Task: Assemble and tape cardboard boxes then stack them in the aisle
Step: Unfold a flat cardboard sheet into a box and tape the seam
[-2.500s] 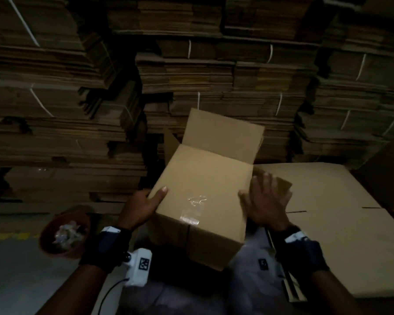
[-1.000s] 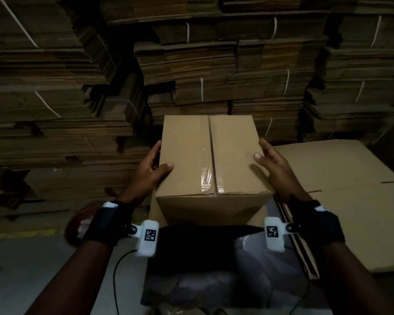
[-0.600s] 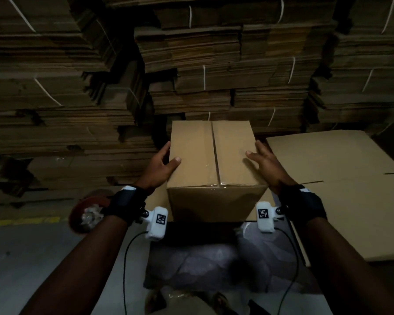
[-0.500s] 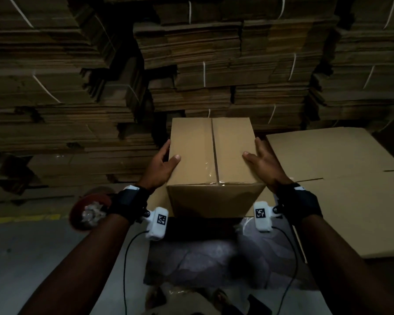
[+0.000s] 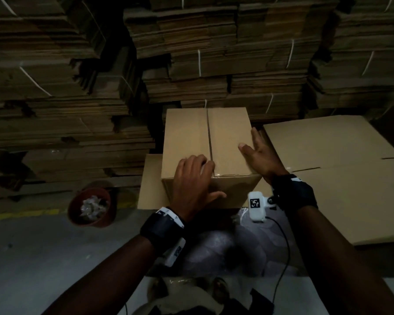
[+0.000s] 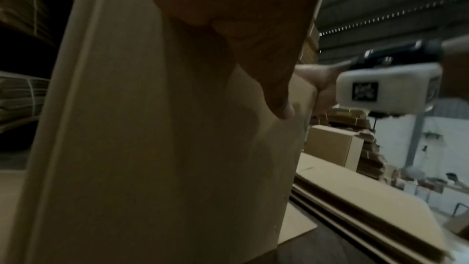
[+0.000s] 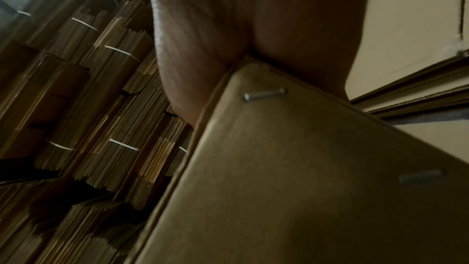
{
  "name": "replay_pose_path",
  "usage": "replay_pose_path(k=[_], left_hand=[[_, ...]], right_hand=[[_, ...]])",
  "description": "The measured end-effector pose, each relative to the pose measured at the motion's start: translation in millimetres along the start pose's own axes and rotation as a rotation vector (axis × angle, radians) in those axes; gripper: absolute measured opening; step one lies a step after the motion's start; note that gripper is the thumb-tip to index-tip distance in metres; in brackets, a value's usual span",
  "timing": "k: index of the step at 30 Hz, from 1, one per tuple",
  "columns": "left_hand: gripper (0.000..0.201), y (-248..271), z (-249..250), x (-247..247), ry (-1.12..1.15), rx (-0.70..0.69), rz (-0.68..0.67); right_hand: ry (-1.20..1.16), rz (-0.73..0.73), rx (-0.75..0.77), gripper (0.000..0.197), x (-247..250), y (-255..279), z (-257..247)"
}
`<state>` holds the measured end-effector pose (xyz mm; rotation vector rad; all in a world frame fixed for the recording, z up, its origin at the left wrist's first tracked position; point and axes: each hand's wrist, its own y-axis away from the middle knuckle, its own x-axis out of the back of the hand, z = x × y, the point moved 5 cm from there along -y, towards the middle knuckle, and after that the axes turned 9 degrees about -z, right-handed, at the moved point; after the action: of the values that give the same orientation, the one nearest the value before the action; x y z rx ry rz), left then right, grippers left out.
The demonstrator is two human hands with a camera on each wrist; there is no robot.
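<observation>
A closed brown cardboard box [image 5: 191,137] stands upright in front of me on a flat cardboard sheet [image 5: 150,185]. Its top seam runs away from me, with clear tape shining at the near edge. My left hand [image 5: 203,178] lies over the near top edge at the seam, fingers on top and thumb [image 6: 279,107] against the front face [image 6: 152,158]. My right hand [image 5: 253,144] rests flat against the box's right side, thumb on top. The right wrist view shows the palm [image 7: 228,27] on the stapled side wall [image 7: 304,168].
Tall stacks of strapped flat cardboard [image 5: 214,53] wall off the back and left. A pile of large flat cartons [image 5: 339,189] lies at my right. A red bowl of crumpled scraps [image 5: 91,208] sits on the floor at the left, by a yellow line [image 5: 21,213].
The box was turned from flaps-open to taped seam up and set down. In the last half second my left hand moved from the left side to the near top edge; the right hand stayed.
</observation>
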<state>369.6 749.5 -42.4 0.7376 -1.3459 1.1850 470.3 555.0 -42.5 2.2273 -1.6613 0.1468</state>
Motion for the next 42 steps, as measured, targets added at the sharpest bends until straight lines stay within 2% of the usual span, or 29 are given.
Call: replay_pose_path(k=[6, 10, 17, 19, 22, 25, 28, 30, 31, 33, 37, 40, 42], left_hand=[[0.084, -2.7, 1.0, -12.8, -0.142, 0.078, 0.005], [0.062, -0.2, -1.7, -15.8, -0.175, -0.02, 0.065], [0.045, 2.9, -6.2, -14.2, -0.145, -0.125, 0.123], [0.04, 0.3, -8.5, -2.6, -0.018, -0.071, 0.169], [0.036, -6.4, -15.3, 22.4, 0.296, 0.13, 0.214], [0.035, -17.3, -23.0, 33.1, 0.437, 0.151, 0.153], [0.033, -39.4, -41.7, 37.9, 0.784, 0.256, 0.012], [0.026, -50.9, -43.8, 39.0, 1.07, 0.314, -0.164], [0.022, -54.4, -40.4, 41.3, 1.154, 0.289, -0.262], [0.022, -58.5, -35.5, 45.2, 1.078, 0.198, -0.42], [0.043, -58.4, -20.4, 45.5, 0.613, -0.049, -0.568], [0.031, -59.8, -11.3, 44.2, 0.343, -0.215, -0.601], [0.021, -67.7, -14.6, 49.7, 0.308, -0.26, -0.589]], right_hand=[[0.003, 0.013, 0.008, 0.077, -0.3, 1.7, -4.0], [0.011, 0.003, 0.019, 0.079, 0.4, 2.1, -1.4], [0.003, 0.003, 0.005, 0.079, 0.5, 2.1, -0.7], [0.017, 0.011, 0.005, 0.079, 1.2, 2.8, -1.6], [0.046, 0.029, 0.019, 0.079, 3.0, 2.1, -3.0], [0.047, 0.026, 0.01, 0.08, 3.1, 1.2, -2.5], [0.069, 0.014, -0.007, 0.08, 2.3, 2.7, -1.6], [0.082, 0.022, -0.01, 0.079, 3.2, 4.2, -2.3], [0.095, 0.032, -0.009, 0.078, 3.6, 5.1, -3.2], [0.108, 0.044, -0.01, 0.078, 3.8, 5.4, -3.6], [0.128, 0.057, -0.018, 0.079, 3.6, 4.2, -1.7], [0.125, 0.064, -0.01, 0.079, 4.6, 4.4, -1.7], [0.11, 0.059, -0.005, 0.081, 4.7, 5.5, -2.6]])
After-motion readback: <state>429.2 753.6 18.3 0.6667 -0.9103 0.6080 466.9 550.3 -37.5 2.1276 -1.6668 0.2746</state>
